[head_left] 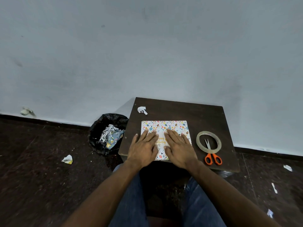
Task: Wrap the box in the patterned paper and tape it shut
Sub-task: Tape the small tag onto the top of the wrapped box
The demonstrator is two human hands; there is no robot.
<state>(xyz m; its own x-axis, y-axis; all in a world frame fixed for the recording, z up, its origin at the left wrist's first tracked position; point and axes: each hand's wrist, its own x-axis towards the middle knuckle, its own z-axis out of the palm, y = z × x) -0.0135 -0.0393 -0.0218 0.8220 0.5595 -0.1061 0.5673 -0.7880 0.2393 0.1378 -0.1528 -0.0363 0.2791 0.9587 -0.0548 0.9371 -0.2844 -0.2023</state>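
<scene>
Both palms are laid flat on the wrapped box (165, 128), which sits in its patterned paper on the small dark table (188, 112). The left hand (143, 149) is spread with its fingers straight, pressed on the box's left half; the right hand (179, 149) is spread the same way on the right half, fingers straight, nothing gripped by either. Between the two sets of fingers a yellow "Happy Birthday" print can be read on the paper. Beyond the fingertips the far strip of the box's top is left uncovered. Just right of the right hand's fingers a roll of clear tape (200, 136) lies flat, and orange-handled scissors (212, 157) are seen with their blades inside the roll's ring. Beyond the left fingertips, near the table's far corner, a crumpled white paper scrap (142, 110) rests. Left of the left hand, off the table, a black-lined bin (98, 128) with paper offcuts stands on the floor.
</scene>
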